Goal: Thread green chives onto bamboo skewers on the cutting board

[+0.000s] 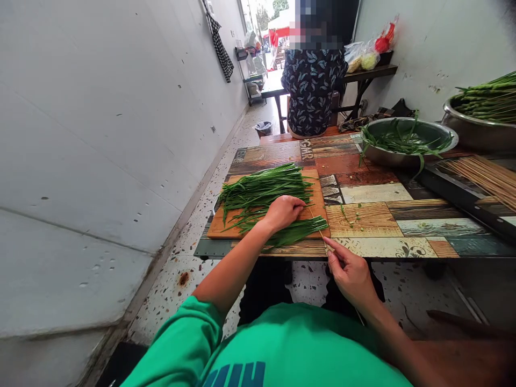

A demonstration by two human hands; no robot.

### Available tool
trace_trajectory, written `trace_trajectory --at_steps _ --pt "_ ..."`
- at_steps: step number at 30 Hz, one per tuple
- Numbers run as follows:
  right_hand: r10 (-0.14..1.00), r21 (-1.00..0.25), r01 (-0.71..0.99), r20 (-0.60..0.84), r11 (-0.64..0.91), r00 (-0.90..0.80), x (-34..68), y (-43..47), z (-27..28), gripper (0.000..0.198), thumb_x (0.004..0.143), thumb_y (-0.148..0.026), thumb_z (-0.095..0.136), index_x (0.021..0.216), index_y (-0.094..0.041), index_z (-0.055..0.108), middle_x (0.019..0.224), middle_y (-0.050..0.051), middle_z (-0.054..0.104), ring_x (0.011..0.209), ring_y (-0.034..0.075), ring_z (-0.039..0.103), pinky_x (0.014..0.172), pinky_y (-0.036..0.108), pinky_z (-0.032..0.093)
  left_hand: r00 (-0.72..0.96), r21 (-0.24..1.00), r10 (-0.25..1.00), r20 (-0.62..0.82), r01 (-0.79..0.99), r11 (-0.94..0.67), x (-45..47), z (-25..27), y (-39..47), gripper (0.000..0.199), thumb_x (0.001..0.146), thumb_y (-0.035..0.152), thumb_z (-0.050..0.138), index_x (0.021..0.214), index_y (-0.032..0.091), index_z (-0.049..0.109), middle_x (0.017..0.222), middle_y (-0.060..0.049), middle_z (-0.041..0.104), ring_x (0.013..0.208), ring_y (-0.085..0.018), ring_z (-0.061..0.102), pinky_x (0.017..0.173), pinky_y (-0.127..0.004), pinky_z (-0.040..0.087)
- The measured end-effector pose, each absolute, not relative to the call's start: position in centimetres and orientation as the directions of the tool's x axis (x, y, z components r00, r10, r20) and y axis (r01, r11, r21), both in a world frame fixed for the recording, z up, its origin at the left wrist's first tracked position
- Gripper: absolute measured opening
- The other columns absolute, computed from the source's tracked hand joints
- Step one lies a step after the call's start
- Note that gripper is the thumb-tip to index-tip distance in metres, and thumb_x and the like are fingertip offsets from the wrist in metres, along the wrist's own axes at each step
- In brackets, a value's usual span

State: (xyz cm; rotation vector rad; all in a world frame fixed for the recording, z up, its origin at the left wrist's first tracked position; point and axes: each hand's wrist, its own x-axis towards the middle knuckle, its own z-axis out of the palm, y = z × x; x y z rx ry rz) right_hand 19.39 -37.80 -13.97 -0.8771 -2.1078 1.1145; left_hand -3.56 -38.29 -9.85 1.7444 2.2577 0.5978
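Note:
A wooden cutting board [223,228] carries a big pile of long green garlic chives [268,185]. Along its near edge lies a smaller flat bundle of garlic chives [300,231], with the cut ends toward the right. My left hand [282,212] is over the board between pile and bundle, fingers closed, with a chive stalk showing at the tips. Low at the table's front edge, my right hand [350,269] pinches a thin bamboo skewer [321,232]. The skewer runs across the ends of the smaller bundle; whether it pierces them I cannot tell.
On the right are a metal bowl [407,156] of loose chives, a basin [484,126] of skewered chives, a bundle of bamboo skewers [486,177] and a black-handled knife [475,207]. Chive scraps dot the patterned table [363,220]. A person [314,91] sits ahead, back turned.

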Motion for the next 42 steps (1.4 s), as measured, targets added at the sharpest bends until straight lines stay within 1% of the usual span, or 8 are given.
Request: trace_trajectory --at_steps 6,11,18,20,24,29,33,42 --pt "0.770 -0.851 0.275 0.210 0.447 -0.602 19.3 -37.8 -13.8 0.040 0.086 -0.029 0.047 0.118 -0.015 0.067 0.073 0.005 0.069 0.060 0.015 0.061 0.050 0.023 0.046 -0.249 0.470 0.965 0.080 0.863 0.185 -3.6 -9.8 -38.3 0.027 0.084 0.019 0.055 0.103 0.020 0.074 0.097 -0.003 0.074 0.089 -0.016 0.066 0.084 -0.024 0.049" --pt "0.776 -0.855 0.275 0.206 0.439 -0.597 19.3 -37.9 -13.9 0.040 0.086 -0.029 0.047 0.118 -0.015 0.067 0.073 0.006 0.069 0.060 0.015 0.061 0.050 0.023 0.046 -0.242 0.480 0.970 0.032 0.854 0.198 -3.6 -9.5 -38.4 0.026 0.084 0.019 0.056 0.103 0.018 0.074 0.087 -0.003 0.074 0.078 -0.014 0.065 0.076 -0.022 0.049" --pt "0.780 -0.876 0.275 0.163 0.396 -0.604 18.7 -37.7 -14.7 0.042 0.086 -0.031 0.046 0.118 -0.010 0.065 0.070 0.004 0.068 0.044 0.010 0.048 0.045 0.023 0.041 0.025 0.435 0.998 0.053 0.899 -0.046 -3.1 -8.4 -39.6 0.025 0.086 0.020 0.055 0.101 0.021 0.074 0.097 -0.004 0.072 0.088 -0.014 0.063 0.083 -0.021 0.046" --pt "0.780 -0.878 0.273 0.161 0.392 -0.605 18.6 -37.7 -14.8 0.042 0.086 -0.031 0.046 0.118 -0.010 0.065 0.071 0.004 0.068 0.045 0.010 0.048 0.044 0.023 0.040 -0.059 0.411 0.994 0.091 0.911 0.016 -3.5 -8.1 -39.8 0.023 0.086 0.022 0.055 0.099 0.021 0.074 0.095 -0.004 0.071 0.087 -0.014 0.063 0.083 -0.023 0.046" --pt "0.777 -0.887 0.255 0.164 0.386 -0.607 18.7 -37.8 -14.9 0.042 0.087 -0.030 0.046 0.119 -0.010 0.064 0.075 0.006 0.070 0.054 0.012 0.057 0.049 0.023 0.044 -0.245 0.346 0.959 0.144 0.920 0.183 -4.6 -8.2 -39.2 0.017 0.082 0.021 0.060 0.089 0.019 0.075 0.088 -0.004 0.068 0.082 -0.015 0.061 0.078 -0.025 0.046" --pt "0.773 -0.886 0.262 0.150 0.381 -0.616 18.9 -37.7 -14.7 0.042 0.087 -0.030 0.046 0.121 -0.010 0.063 0.079 0.007 0.071 0.060 0.014 0.061 0.053 0.023 0.047 -0.213 0.263 0.974 0.075 0.947 0.186 -4.8 -8.8 -38.4 0.015 0.081 0.023 0.061 0.088 0.020 0.074 0.089 -0.005 0.066 0.082 -0.017 0.060 0.077 -0.027 0.044" --pt "0.768 -0.880 0.255 0.172 0.401 -0.616 19.0 -37.7 -14.6 0.042 0.087 -0.031 0.046 0.120 -0.011 0.064 0.077 0.007 0.070 0.065 0.016 0.063 0.053 0.023 0.047 -0.215 0.212 0.972 0.089 0.958 0.193 -4.3 -8.9 -38.1 0.016 0.081 0.022 0.058 0.085 0.020 0.073 0.089 -0.005 0.067 0.086 -0.019 0.060 0.081 -0.031 0.043" --pt "0.775 -0.872 0.261 0.189 0.415 -0.603 19.2 -37.7 -14.1 0.040 0.086 -0.029 0.046 0.117 -0.015 0.066 0.069 0.005 0.068 0.060 0.016 0.061 0.051 0.024 0.047 -0.234 0.258 0.968 0.091 0.944 0.204 -3.3 -9.1 -37.4 0.019 0.082 0.022 0.054 0.084 0.019 0.072 0.086 -0.005 0.069 0.085 -0.019 0.061 0.081 -0.030 0.043"
